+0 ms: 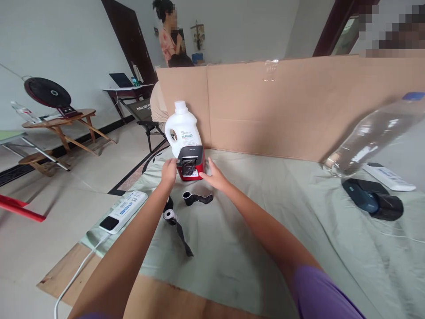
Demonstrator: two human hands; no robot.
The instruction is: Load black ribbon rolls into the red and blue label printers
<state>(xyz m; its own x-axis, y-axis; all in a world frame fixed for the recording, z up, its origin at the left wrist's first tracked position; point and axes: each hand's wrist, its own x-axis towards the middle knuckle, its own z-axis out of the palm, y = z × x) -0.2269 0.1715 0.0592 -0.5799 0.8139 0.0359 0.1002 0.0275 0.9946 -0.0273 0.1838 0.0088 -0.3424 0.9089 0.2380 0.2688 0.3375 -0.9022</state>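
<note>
A small red and black box-shaped device [196, 153], which looks like a label printer, stands on the cloth with a dark flap or strip at its front. My left hand [169, 172] is closed at its left side, fingertips against the edge. My right hand [215, 176] is at its right side, fingers spread and the thumb at the front right corner. Closer to me lie a small roll [187, 198] with a dark strip unwound to the right and a second roll [170, 215] with its dark strip trailing toward me. Another dark piece is partly hidden behind my left forearm.
A white jug [182, 126] stands right behind the device, before a cardboard wall [252, 110]. A white power strip [123, 212] with a cable lies left. A plastic bottle [368, 137] and a dark device [368, 197] are at right. A person [168, 40] stands beyond the cardboard.
</note>
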